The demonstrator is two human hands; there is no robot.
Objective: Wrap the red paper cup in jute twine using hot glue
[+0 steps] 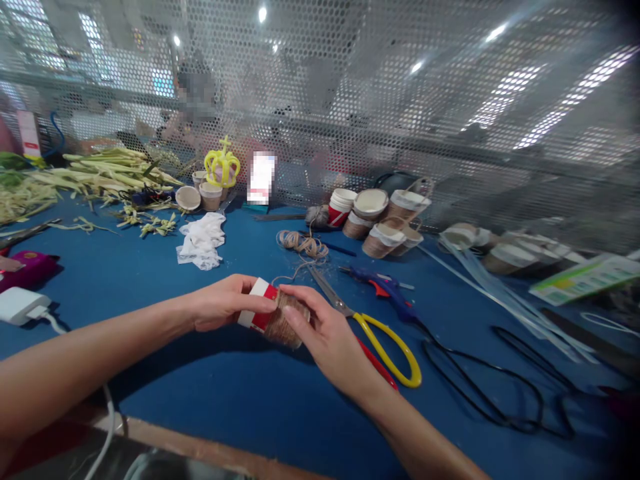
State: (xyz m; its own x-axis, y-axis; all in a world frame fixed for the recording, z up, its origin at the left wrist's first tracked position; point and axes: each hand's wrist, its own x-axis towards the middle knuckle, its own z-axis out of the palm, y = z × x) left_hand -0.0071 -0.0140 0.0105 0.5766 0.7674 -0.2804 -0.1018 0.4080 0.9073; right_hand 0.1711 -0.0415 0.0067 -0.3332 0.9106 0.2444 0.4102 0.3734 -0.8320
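Note:
Both hands grip a small red and white paper cup (259, 305), tilted on its side above the blue table. Brown twine (283, 325) is wound around one end of it. My left hand (225, 303) holds the cup's bare red and white part. Around the twine-wrapped end are the fingers of my right hand (320, 327), its thumb pressing on the windings. A strand runs from the cup back to a loose coil of twine (303, 245). Scissors with yellow and red handles (387, 347) lie just right of my right hand, and beyond them a blue glue gun (383, 287).
Several twine-wrapped cups (383, 239) stand against the perforated metal screen (320, 80). White crumpled cloth (201, 240), a yellow crown (222, 167) and dry stalks (110, 170) are at the left. Clear glue sticks (515, 303) and a black cable (480, 373) lie at the right.

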